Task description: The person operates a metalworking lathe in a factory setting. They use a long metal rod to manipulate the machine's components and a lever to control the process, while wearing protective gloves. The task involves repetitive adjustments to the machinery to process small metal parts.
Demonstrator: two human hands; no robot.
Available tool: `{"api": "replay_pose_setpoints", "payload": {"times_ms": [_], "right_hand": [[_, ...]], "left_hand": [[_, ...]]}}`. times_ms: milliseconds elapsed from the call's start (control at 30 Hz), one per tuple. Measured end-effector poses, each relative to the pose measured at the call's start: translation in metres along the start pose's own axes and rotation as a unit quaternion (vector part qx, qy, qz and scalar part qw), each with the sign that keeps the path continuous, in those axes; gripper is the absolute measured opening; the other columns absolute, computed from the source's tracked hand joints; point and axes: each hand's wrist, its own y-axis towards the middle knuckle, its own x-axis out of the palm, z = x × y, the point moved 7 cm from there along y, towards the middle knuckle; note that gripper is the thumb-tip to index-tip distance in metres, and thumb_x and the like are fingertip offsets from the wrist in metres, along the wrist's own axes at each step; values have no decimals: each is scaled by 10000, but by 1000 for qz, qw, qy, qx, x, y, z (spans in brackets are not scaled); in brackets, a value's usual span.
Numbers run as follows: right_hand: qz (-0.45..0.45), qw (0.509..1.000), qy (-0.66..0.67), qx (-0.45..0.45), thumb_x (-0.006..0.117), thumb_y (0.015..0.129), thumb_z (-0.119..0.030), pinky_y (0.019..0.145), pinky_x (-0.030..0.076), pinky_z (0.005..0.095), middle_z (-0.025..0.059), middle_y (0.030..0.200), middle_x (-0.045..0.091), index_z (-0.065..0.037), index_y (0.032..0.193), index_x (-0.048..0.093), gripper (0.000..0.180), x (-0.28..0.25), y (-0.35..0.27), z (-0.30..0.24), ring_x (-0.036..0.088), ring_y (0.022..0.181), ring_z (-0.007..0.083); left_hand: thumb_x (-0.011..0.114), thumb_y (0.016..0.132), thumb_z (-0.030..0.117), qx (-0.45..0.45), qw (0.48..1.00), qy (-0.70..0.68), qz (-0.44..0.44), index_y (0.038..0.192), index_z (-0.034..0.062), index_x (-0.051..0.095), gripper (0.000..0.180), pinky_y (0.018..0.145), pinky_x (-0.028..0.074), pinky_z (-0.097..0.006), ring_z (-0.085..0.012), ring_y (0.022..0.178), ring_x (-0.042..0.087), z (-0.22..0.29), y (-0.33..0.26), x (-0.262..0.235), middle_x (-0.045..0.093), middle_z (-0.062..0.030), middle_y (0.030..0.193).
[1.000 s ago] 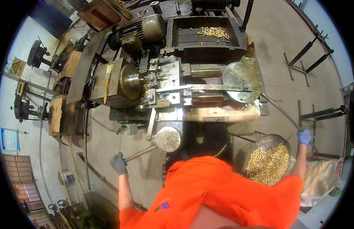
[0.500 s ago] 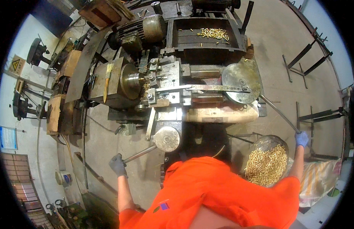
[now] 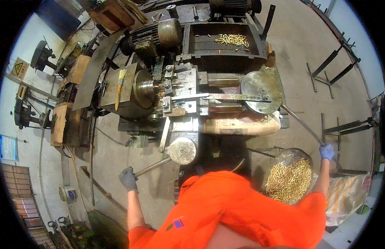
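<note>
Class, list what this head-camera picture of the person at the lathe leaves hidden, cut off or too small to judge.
- Head view: the machine base below the round hub is hidden by the orange shirt.
- The right hand wraps the long lever; its end is covered by the glove.
- The left hand covers the short handle end.
- Brass pieces in the bowl and the tray are too small to identify.
</note>
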Motion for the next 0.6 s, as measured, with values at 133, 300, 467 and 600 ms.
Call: {"api": "replay_pose_setpoints", "payload": {"times_ms": [133, 300, 467, 600], "right_hand": [[-16, 1000, -3, 1, 631, 688, -325, 789, 478, 435, 182, 921, 651, -72, 876, 666, 318, -2, -2, -2, 616, 879, 361], [-11, 1000, -11, -6, 637, 687, -319, 761, 492, 427, 188, 896, 652, -67, 853, 671, 304, -15, -11, -12, 622, 857, 359], [-1, 1000, -13, 2, 649, 684, -331, 763, 494, 427, 191, 882, 652, -65, 840, 669, 309, -20, -22, -12, 623, 855, 365], [-3, 1000, -9, 6, 658, 682, -347, 746, 499, 434, 199, 879, 650, -54, 829, 664, 328, -11, -18, -7, 625, 844, 371]], "left_hand": [[607, 789, 86, 14, 999, 22, -18, 711, -24, 612, 135, 350, 377, -281, -141, 393, 476, 5, -2, 2, 519, -66, 528], [593, 789, 172, 142, 968, 171, -120, 723, -10, 636, 198, 420, 425, -303, -125, 420, 509, -2, 23, 1, 547, -78, 543], [597, 773, 249, 197, 937, 269, -107, 787, 28, 677, 235, 541, 466, -372, -227, 569, 617, 61, -2, 34, 631, -138, 654], [605, 773, 186, 333, 873, 334, -121, 824, 48, 692, 171, 543, 473, -304, -167, 533, 617, 62, -1, 68, 633, -98, 612]]}}
